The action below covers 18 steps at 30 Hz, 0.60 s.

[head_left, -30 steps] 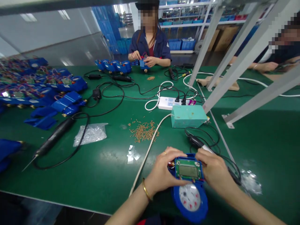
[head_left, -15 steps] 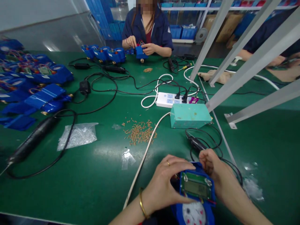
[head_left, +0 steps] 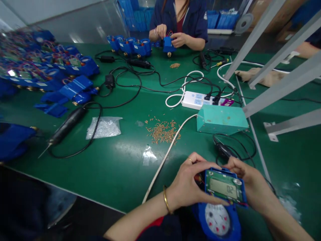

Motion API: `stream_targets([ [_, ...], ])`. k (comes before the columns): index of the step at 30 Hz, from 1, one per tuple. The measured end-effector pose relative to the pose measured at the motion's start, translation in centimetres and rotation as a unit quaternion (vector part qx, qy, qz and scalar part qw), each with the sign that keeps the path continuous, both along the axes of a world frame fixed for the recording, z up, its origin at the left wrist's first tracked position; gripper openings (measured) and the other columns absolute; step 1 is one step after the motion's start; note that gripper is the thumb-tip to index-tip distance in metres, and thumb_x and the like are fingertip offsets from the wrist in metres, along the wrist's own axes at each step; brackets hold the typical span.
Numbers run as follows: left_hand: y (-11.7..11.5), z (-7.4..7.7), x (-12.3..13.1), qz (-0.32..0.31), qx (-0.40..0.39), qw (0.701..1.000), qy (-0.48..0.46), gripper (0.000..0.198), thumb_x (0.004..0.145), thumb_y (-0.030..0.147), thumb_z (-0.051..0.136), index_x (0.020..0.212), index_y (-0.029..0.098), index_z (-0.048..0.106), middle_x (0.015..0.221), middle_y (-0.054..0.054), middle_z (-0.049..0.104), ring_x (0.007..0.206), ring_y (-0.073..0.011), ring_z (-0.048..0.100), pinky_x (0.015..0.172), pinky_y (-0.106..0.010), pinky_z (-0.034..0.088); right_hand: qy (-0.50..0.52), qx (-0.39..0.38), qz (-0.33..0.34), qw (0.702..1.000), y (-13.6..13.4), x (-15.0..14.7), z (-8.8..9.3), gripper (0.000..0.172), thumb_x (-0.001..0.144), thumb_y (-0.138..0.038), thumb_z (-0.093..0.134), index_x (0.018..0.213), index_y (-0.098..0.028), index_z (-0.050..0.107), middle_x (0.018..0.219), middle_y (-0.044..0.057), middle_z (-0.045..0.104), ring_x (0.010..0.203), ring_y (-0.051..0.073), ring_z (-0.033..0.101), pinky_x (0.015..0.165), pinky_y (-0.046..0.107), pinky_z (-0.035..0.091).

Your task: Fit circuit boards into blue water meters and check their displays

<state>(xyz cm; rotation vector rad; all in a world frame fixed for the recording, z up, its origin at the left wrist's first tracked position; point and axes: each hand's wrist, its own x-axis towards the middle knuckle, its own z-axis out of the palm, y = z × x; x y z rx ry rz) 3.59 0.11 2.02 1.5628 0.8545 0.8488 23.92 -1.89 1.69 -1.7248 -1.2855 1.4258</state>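
A blue water meter (head_left: 217,219) with a round white dial and red marks is held low in front of me. Above its dial, a green circuit board (head_left: 224,186) with a lit grey display showing characters sits in a blue housing. My left hand (head_left: 185,184) grips this housing from the left, thumb along the lower edge and fingers over the top. At the right side, my right hand (head_left: 253,182) has its fingers curled against the upper corner; its fingertips are partly hidden. A black electric screwdriver (head_left: 224,150) lies just beyond that hand.
Brass screws (head_left: 163,132) lie scattered mid-table near a clear plastic bag (head_left: 104,128). A white cable runs past them to a green box (head_left: 222,119) beside a power strip (head_left: 193,100). Blue meters (head_left: 75,65) crowd the left; metal posts rise at right. A co-worker (head_left: 180,26) sits opposite.
The view has shifted left and down. The meter is tilted differently, and its display now shows clearer characters. My right hand's fingers have come closer against the housing corner.
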Motion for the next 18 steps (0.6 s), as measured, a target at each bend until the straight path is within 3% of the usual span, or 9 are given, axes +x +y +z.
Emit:
stream_targets([
  [7, -1.0, -1.6, 0.5, 0.025, 0.093, 0.995, -0.022, 0.062, 0.056, 0.043, 0.089, 0.111, 0.023, 0.070, 0.111, -0.006, 0.066, 0.104, -0.0230, 0.060, 0.098, -0.038, 0.044, 0.036, -0.110, -0.029, 0.993, 0.1, 1.2, -0.4, 0.038, 0.049, -0.034, 0.084, 0.072, -0.022, 0.055, 0.054, 0.003, 0.063, 0.046, 0.020, 0.056, 0.044, 0.028, 0.042],
  [10, -1.5, -2.0, 0.6, 0.035, 0.116, 0.992, 0.024, 0.064, 0.057, 0.048, 0.087, 0.113, 0.024, 0.069, 0.108, -0.005, 0.068, 0.099, -0.0218, 0.063, 0.101, -0.039, 0.040, 0.022, -0.079, -0.054, 0.995, -0.2, 0.4, 0.5, 0.036, 0.052, -0.035, 0.083, 0.069, -0.024, 0.054, 0.056, 0.003, 0.061, 0.044, 0.018, 0.053, 0.044, 0.028, 0.040],
  [13, -1.8, -1.8, 0.7, 0.056, 0.101, 0.993, 0.021, 0.065, 0.058, 0.049, 0.087, 0.114, 0.023, 0.068, 0.103, -0.004, 0.070, 0.094, -0.0203, 0.063, 0.093, -0.035, 0.044, 0.021, -0.077, -0.081, 0.993, -0.5, -0.4, 1.2, 0.031, 0.056, -0.038, 0.081, 0.066, -0.026, 0.054, 0.060, 0.005, 0.061, 0.047, 0.019, 0.052, 0.045, 0.030, 0.039],
  [18, -1.8, -1.6, 0.8, 0.049, 0.094, 0.994, 0.011, 0.065, 0.059, 0.047, 0.087, 0.116, 0.024, 0.067, 0.109, -0.003, 0.071, 0.099, -0.0211, 0.063, 0.092, -0.034, 0.043, 0.022, -0.079, -0.094, 0.992, -0.6, 0.1, 0.6, 0.029, 0.055, -0.034, 0.081, 0.065, -0.027, 0.055, 0.060, 0.004, 0.059, 0.048, 0.020, 0.050, 0.046, 0.030, 0.039],
])
